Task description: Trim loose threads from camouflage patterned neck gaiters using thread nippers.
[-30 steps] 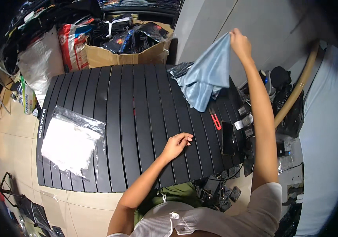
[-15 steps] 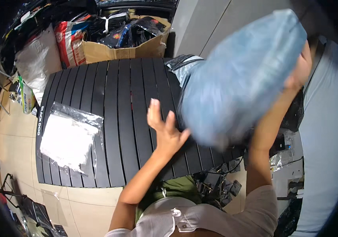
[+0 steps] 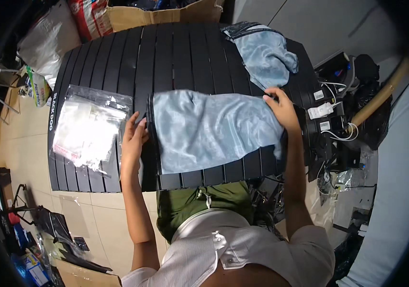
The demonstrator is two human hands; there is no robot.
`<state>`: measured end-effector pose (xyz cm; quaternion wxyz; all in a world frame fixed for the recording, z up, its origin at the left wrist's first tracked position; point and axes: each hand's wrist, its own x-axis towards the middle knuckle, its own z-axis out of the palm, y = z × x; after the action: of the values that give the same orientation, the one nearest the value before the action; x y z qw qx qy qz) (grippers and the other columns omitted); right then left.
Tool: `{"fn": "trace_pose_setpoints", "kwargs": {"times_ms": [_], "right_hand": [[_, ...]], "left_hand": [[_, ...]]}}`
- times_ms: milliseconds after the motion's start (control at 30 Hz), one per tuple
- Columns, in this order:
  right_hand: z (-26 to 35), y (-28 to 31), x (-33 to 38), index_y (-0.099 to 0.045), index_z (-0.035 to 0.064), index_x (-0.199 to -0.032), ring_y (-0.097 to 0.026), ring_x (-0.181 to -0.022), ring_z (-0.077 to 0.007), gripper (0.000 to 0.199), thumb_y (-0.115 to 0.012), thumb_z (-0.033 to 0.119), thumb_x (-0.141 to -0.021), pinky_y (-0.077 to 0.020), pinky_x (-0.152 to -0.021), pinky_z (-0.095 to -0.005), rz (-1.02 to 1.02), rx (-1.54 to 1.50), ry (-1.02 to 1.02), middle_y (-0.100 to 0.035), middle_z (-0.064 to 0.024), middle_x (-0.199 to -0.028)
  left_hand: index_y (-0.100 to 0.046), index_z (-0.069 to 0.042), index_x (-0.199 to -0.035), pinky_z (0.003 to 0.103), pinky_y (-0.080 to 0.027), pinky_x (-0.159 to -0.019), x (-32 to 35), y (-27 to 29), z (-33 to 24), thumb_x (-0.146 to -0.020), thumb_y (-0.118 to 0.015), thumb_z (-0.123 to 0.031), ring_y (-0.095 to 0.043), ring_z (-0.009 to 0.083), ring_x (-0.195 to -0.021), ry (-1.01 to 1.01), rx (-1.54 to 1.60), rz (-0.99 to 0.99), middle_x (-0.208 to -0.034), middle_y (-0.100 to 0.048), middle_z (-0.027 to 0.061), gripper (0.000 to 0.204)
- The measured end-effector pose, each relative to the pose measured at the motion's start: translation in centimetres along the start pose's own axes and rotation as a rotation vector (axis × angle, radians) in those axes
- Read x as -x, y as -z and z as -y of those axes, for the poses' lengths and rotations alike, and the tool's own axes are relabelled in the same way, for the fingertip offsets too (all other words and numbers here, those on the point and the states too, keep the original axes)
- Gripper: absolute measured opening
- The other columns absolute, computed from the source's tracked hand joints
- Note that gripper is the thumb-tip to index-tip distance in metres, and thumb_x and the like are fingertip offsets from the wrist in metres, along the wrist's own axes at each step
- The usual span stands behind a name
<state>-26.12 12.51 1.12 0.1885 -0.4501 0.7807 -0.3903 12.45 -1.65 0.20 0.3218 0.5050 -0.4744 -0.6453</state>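
A light blue, satiny cloth piece (image 3: 209, 131) with a black band along its left end lies spread across the dark slatted table (image 3: 180, 57). My left hand (image 3: 134, 138) is beside that black band, its fingers bent and apart. My right hand (image 3: 283, 111) rests over the cloth's far right corner, thumb and fingertips parted, holding nothing that I can see. A second light blue cloth piece (image 3: 266, 55), crumpled and also black-banded, lies at the table's far right.
Clear plastic bags (image 3: 87, 126) with white contents lie on the left of the table. White chargers and cables (image 3: 321, 111) are at its right edge, near a wooden pole (image 3: 381, 95). A cardboard box (image 3: 166, 15) stands beyond the far edge.
The blue cloth has come down from the air, held up by my right hand, and now lies flat on the table. My left hand has moved left, to its banded end.
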Motion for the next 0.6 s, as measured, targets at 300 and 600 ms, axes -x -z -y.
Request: {"fn": "trace_pose_setpoints", "kwargs": {"times_ms": [300,600], "right_hand": [[4.8,-4.3,12.3,-0.055,0.0064,-0.111,-0.033,-0.125,-0.0337,0.039,-0.066,0.018,-0.076,-0.0294,-0.1,-0.0414,0.162,0.4,0.282,-0.042,-0.0144,-0.13],[1.8,-1.2,12.1,-0.058,0.0044,-0.106,-0.051,-0.108,-0.03,0.027,-0.058,0.006,-0.079,-0.037,-0.094,-0.0364,-0.112,0.188,0.204,-0.054,-0.0147,-0.116]], "left_hand": [[-0.036,-0.01,-0.134,0.027,-0.045,-0.079,1.5,0.1,2.0,-0.083,-0.064,-0.014,-0.054,0.0155,-0.091,-0.169,-0.293,0.0,-0.105,-0.055,0.0141,0.058],[-0.033,-0.013,-0.137,0.023,-0.042,-0.068,6.0,0.9,2.2,-0.081,-0.066,-0.017,-0.049,0.0116,-0.075,-0.104,-0.432,0.078,-0.086,-0.051,0.0056,0.065]]}}
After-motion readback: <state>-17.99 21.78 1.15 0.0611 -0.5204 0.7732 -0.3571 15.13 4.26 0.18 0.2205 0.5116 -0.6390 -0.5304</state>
